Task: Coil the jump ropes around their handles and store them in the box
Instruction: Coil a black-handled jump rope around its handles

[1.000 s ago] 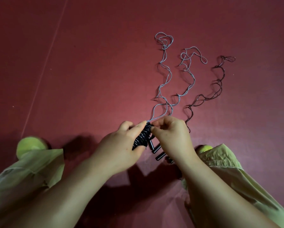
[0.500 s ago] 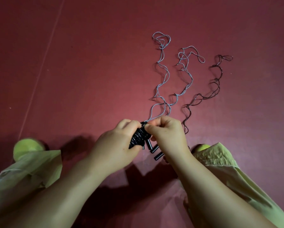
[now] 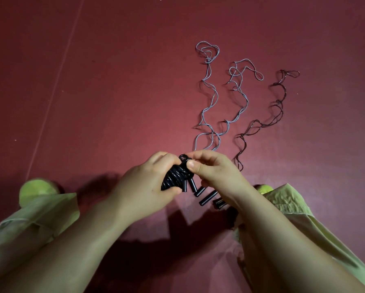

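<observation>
Both hands meet — left hand (image 3: pixel 143 187) curled, right hand (image 3: pixel 214 172) pinching

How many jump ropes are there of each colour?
Grey loose ropes: 2
Dark loose rope: 1
Black coiled rope: 1
Total: 4

dark red floor (image 3: pixel 114 102) — two pale grey ropes (image 3: pixel 211 98), one dark brown rope (image 3: pixel 276 115), glossy black coiled bundle (image 3: pixel 175 176), black handles (image 3: pixel 207 197) — yellow-green trousers (image 3: pixel 293 208).
</observation>
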Action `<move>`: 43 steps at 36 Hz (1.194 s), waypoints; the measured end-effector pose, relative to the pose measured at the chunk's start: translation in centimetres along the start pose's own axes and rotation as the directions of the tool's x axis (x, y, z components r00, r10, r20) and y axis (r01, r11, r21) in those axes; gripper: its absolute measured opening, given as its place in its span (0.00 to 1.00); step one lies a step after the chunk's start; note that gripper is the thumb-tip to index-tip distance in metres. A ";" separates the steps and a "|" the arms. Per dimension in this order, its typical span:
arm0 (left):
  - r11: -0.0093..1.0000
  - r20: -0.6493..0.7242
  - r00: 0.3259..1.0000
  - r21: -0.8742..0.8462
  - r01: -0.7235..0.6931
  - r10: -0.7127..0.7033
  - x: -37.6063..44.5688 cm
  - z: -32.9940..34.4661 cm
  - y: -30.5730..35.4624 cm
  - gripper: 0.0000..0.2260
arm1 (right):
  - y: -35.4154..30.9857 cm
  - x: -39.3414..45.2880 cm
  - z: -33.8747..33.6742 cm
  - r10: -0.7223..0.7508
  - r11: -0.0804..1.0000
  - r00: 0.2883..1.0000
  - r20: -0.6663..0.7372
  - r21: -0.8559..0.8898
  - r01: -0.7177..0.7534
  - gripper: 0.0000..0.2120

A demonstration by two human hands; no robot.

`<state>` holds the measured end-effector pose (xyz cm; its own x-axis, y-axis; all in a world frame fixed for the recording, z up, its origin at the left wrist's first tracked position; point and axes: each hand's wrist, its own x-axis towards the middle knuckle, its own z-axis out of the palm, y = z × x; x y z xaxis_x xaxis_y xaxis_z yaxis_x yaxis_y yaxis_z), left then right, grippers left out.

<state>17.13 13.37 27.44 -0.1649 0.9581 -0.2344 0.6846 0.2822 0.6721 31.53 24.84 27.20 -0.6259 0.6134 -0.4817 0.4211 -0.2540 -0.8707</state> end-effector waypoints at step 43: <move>0.954 0.084 0.991 -0.290 -0.073 0.102 4.5 -0.2 10.0 0.18 | -4.1 -2.8 -7.2 0.207 0.741 0.920 -0.333 0.668 0.075 0.06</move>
<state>23.12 20.52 33.21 -0.0341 0.9742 -0.2230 0.4596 0.2134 0.8621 36.25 29.60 32.84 -0.2699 0.7605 -0.5906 -0.1730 -0.6416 -0.7472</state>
